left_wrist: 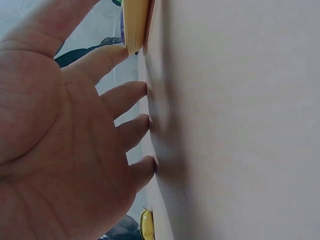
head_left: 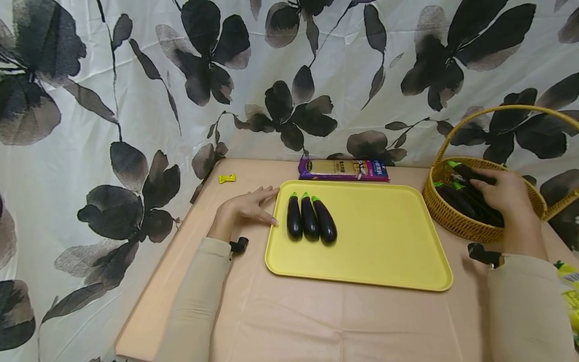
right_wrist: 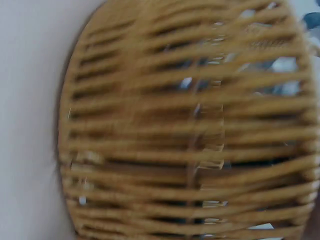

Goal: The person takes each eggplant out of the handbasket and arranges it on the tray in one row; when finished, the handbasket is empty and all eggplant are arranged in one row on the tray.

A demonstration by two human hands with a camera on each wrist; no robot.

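Three dark purple eggplants with green tips lie side by side at the left of a yellow tray. My left hand rests by the tray's left edge, its thumb at the rim. In the left wrist view the fingertips meet the tabletop, and one finger reaches the tray's edge. Over the wicker basket at the right, my right hand grips an eggplant by its thick end, green tip pointing left. More eggplants lie beneath it. Basket weave hides this hand in the right wrist view.
Behind the tray lies a purple packet. A small yellow wrapped piece sits at the back left. The basket's tall handle arches over it. A yellow-green package shows at the right edge. A floral curtain hangs behind.
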